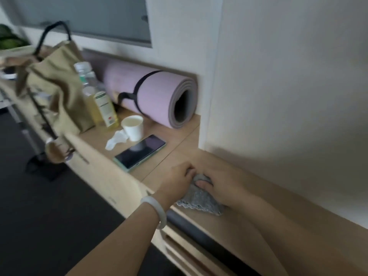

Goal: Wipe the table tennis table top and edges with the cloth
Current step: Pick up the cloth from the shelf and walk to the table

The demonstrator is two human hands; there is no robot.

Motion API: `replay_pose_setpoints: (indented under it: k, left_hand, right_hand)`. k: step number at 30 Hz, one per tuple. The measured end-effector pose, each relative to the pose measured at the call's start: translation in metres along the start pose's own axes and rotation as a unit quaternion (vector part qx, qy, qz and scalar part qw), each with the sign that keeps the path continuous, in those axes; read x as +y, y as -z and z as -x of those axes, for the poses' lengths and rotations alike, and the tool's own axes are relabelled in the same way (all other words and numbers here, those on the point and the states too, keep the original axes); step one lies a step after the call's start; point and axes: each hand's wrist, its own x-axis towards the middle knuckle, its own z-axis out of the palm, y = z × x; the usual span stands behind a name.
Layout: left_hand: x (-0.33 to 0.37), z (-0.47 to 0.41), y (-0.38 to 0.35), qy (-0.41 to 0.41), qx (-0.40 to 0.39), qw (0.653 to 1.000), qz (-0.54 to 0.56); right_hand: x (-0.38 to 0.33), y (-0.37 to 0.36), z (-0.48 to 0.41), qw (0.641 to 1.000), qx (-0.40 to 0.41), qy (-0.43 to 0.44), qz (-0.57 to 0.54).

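Seen from the head camera, the wiping has not begun as far as I can judge, since no table tennis table is in sight. The grey cloth point(199, 200) lies bunched on a pale wooden ledge point(179, 152), near its front edge. Both hands are on it. The right hand point(225, 186) has thumb and curled fingers clamped round the upper bunch. The left hand point(177, 184), with a smooth pale bangle point(154, 211) at the wrist, seems to pinch the same end. The cloth looks nubbly, soft and limp. Further along the ledge sit a glossy flat phone point(139, 151), a paper cup point(133, 127), a crumpled tissue point(116, 139) and a rolled lilac foam mat point(151, 92) — top and edges all remain to be wiped.
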Motion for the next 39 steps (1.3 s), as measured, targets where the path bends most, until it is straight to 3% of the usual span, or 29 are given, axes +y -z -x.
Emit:
replay_pose_setpoints:
  k: [4, 10, 14, 18, 25, 30, 34, 39]
  left_hand:
    - [-0.025, 0.073, 0.027, 0.084, 0.127, 0.987, 0.042]
    - [-0.07, 0.229, 0.076, 0.202, 0.297, 0.927, 0.11]
    - [-0.103, 0.357, 0.098, 0.254, 0.375, 0.88, 0.139]
    - [-0.135, 0.493, 0.106, 0.32, 0.426, 0.837, 0.127]
    - [-0.167, 0.782, 0.099, 0.453, 0.548, 0.695, 0.101]
    - [-0.158, 0.934, 0.088, 0.449, 0.657, 0.566, 0.217]
    - [-0.151, 1.038, 0.081, 0.438, 0.737, 0.459, 0.231]
    - [-0.156, 1.144, 0.07, 0.379, 0.8, 0.379, 0.272]
  right_hand:
    - [-0.038, -0.03, -0.001, 0.997, -0.047, 0.053, -0.026]
    - [-0.142, -0.128, 0.03, 0.963, -0.155, 0.051, -0.215]
    - [-0.212, -0.211, 0.08, 0.854, -0.343, -0.089, -0.381]
    - [-0.288, -0.287, 0.146, 0.782, -0.49, -0.148, -0.354]
    - [-0.475, -0.431, 0.342, 0.769, -0.58, -0.044, -0.266]
    - [-0.569, -0.507, 0.485, 0.68, -0.69, 0.004, -0.25]
    - [-0.623, -0.557, 0.572, 0.624, -0.74, -0.034, -0.249]
    - [-0.677, -0.614, 0.667, 0.556, -0.805, 0.012, -0.207]
